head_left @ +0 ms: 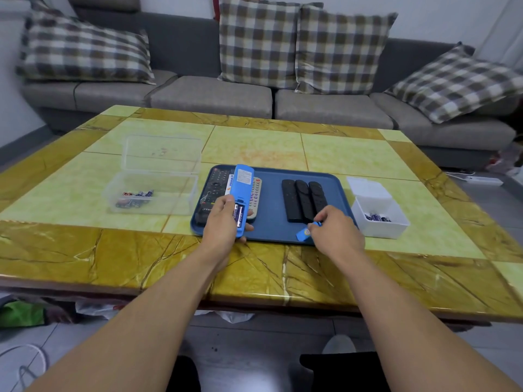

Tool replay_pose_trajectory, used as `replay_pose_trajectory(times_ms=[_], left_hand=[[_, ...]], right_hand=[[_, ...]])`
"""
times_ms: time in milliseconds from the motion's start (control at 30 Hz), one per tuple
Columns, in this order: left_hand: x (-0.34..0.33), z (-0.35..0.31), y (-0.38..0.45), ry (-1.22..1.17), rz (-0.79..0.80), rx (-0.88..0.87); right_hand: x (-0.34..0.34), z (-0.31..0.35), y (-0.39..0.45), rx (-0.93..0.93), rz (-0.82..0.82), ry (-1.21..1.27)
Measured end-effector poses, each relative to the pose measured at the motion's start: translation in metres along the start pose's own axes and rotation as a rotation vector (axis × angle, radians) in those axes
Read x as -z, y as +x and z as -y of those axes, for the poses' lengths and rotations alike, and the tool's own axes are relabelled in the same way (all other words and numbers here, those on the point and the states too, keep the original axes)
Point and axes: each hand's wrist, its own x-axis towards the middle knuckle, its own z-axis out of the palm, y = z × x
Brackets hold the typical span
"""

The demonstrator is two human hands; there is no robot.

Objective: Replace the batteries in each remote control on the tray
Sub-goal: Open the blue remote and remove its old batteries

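Note:
My left hand [220,222] grips a blue remote [240,188] face down over the left side of the dark blue tray [271,176]. Its battery bay is open and two batteries [238,213] sit inside. My right hand [334,230] pinches the blue battery cover [303,234] at the tray's front edge. Under the blue remote lie a black remote [216,182] and a white remote [254,190]. Three slim black remotes [304,199] lie side by side on the tray's right half.
A clear lidded box [152,193] with batteries stands left of the tray, lid up. A small white box [379,216] with batteries stands to the right. The table is tiled yellow-green; a grey sofa with checked cushions lies beyond.

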Motion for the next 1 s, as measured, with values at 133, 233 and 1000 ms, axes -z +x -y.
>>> replay_pose_trajectory(times_ms=[133,233,1000], left_hand=[[-0.001,-0.002,-0.002,0.003,0.047,0.016],[-0.003,-0.003,-0.004,-0.014,0.073,0.025],[-0.007,-0.005,-0.005,-0.400,0.176,0.159]], right_hand=[[0.000,0.000,0.002,0.049,-0.038,-0.119],[-0.003,0.012,-0.004,0.172,-0.127,-0.042],[-0.018,0.060,-0.040,0.748,-0.067,0.008]])
